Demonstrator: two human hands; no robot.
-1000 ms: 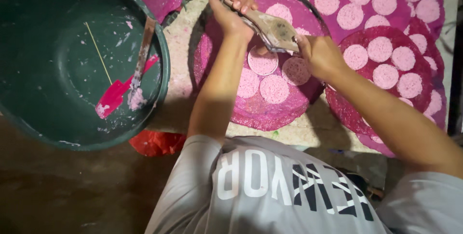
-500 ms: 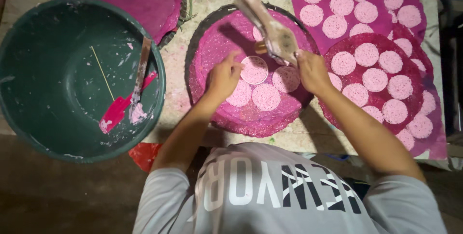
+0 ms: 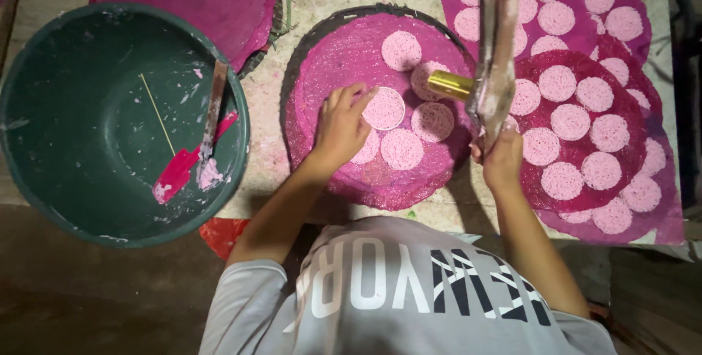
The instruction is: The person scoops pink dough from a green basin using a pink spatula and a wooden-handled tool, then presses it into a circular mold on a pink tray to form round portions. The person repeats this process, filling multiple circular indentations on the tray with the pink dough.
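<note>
Item: pale pink round disc [image 3: 383, 108], lying on a round magenta woven mat [image 3: 344, 55] among five like discs. The left hand [image 3: 340, 127] is laid palm-down over the mat, fingers loosely spread, fingertips touching the disc's near-left edge; nothing is gripped. A batter-smeared press tool with a brass-coloured cylinder [image 3: 491, 70] is held upright in the closed right hand [image 3: 502, 159], just right of the disc. A dark green plastic basin [image 3: 44, 143] containing a pink spatula [image 3: 183, 168] is placed well apart on the left.
</note>
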